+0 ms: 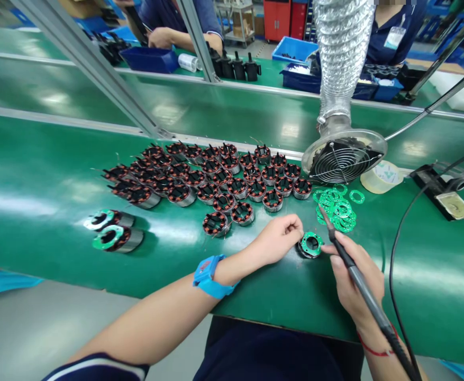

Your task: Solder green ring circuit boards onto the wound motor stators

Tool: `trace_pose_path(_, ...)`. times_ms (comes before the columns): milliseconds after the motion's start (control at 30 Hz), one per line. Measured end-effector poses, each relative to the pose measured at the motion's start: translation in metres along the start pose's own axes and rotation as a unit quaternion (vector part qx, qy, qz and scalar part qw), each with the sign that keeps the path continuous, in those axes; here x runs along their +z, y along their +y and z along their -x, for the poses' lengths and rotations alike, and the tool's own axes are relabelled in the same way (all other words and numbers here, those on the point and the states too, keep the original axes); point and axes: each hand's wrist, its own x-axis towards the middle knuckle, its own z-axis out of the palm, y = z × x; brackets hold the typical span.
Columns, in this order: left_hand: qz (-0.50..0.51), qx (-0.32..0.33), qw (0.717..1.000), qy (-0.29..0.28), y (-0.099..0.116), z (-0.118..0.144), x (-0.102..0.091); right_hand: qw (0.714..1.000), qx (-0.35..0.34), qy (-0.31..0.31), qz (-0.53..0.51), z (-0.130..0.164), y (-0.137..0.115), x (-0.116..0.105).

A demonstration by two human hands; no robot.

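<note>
A motor stator (303,254) stands on the green bench with a green ring-shaped circuit board (308,251) on top. My left hand (281,236) is at its left edge, fingers curled into a pinch; what lies between the fingertips is hidden. In my right hand (356,275) is a soldering iron (353,267), held like a pen. Its tip points up and left, over a loose pile of green ring boards (340,209). The right index fingertip is close to the stator's right side.
Many copper-wound stators (217,224) stand left of centre. Two with green rings (123,241) lie tipped at far left. A fume extractor (345,159) hangs above the boards, beside a solder spool (381,177) and an iron stand (440,190). The iron's cable (392,264) loops right. Co-workers sit opposite.
</note>
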Motion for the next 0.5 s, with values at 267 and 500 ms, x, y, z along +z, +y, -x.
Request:
trace_pose_path(267,-0.035,0.0,0.999,0.018,-0.004,-0.001,0.002,0.996,0.036,0.046,-0.068,0.018,0.004,-0.011)
trace_pose_path(500,-0.054,0.004,0.998,0.019,-0.003,0.0,0.002,0.997,0.044,0.039,-0.052,0.017,0.002,-0.011)
